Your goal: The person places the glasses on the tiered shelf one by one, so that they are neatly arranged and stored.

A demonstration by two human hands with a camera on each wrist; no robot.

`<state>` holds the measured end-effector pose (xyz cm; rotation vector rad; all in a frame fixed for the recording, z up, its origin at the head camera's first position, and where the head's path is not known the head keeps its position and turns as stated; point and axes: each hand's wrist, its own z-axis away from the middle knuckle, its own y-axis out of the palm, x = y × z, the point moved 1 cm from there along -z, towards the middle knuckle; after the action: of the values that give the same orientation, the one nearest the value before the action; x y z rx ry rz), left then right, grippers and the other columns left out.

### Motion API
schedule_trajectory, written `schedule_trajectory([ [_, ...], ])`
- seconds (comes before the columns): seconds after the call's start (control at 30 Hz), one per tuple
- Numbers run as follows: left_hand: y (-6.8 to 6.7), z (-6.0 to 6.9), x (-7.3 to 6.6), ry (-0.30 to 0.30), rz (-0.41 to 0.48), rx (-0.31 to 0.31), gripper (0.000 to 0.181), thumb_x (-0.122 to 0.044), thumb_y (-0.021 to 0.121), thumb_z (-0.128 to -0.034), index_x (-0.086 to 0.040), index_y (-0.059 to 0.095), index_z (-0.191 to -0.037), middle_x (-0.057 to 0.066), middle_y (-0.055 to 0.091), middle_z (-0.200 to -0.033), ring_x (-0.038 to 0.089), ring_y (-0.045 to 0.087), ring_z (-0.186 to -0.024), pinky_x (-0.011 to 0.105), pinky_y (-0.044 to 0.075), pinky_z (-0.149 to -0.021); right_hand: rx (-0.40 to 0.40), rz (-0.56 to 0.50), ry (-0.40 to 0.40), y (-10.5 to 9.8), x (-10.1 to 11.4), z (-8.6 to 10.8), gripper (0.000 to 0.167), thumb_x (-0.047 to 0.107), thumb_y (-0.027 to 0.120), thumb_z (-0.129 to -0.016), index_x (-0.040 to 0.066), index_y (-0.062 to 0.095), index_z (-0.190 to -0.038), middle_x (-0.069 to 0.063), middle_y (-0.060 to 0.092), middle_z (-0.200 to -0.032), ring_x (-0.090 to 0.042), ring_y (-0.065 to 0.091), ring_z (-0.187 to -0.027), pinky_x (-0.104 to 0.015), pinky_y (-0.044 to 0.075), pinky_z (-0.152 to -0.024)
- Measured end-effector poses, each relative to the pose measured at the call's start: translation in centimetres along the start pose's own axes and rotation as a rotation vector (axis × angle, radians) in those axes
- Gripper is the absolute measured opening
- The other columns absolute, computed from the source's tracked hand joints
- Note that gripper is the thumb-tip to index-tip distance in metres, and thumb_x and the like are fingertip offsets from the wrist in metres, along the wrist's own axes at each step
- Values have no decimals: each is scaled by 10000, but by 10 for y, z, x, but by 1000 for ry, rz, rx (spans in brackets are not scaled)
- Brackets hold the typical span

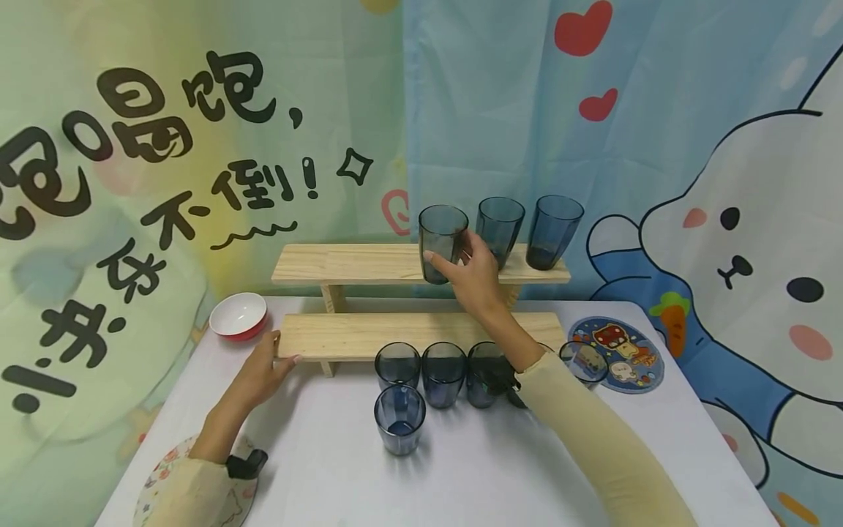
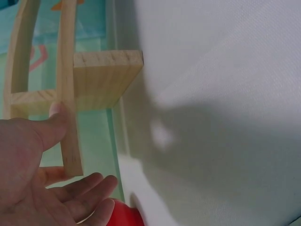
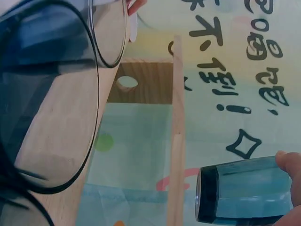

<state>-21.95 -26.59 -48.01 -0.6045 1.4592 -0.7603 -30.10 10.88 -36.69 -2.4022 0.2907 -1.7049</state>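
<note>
Currently, the right hand [image 1: 476,279] grasps a tinted glass tumbler [image 1: 436,238]. The left hand [image 1: 258,375] pinches the near wooden shelf [image 1: 356,337] at its left end.

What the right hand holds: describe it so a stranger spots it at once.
Find the two-tier wooden stand. At its upper shelf, the right hand grips a tinted glass tumbler, left of two similar tumblers in the head view. It is the only one being held.
</note>
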Motion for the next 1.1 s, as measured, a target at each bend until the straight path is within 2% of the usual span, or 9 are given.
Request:
schedule_trajectory([
  [0.37,1,1,2,1,3,-11,706,-188,640,-1066,195,240,-1503,469,338,-1535,591,335,-1466,679,291,-1201,-93,15,-4,16,-8,-23,720,312,778,-983,15,444,-1547,-203,469,-1561,-351,447,-1493,-416,366,-1242],
  [0.6,1,-1,3,-8,1,-5,718,-205,634,-1071,195,227,-1506,473,321,-1540,595,325,-1468,680,289,-1201,-116,56,14,23,-16,-31,778,350,765,-988,14,399,-1588,-211,442,-1584,-354,456,-1488,-453,413,-1206],
  [1.1,2,0,3,-1,8,-9,706,-190,632,-1067,188,231,-1508,472,340,-1527,598,336,-1460,683,291,-1197,-83,95,69,23,-17,-35,856,416,747,-990,39,317,-1628,-197,399,-1615,-353,428,-1501,-486,423,-1188],
])
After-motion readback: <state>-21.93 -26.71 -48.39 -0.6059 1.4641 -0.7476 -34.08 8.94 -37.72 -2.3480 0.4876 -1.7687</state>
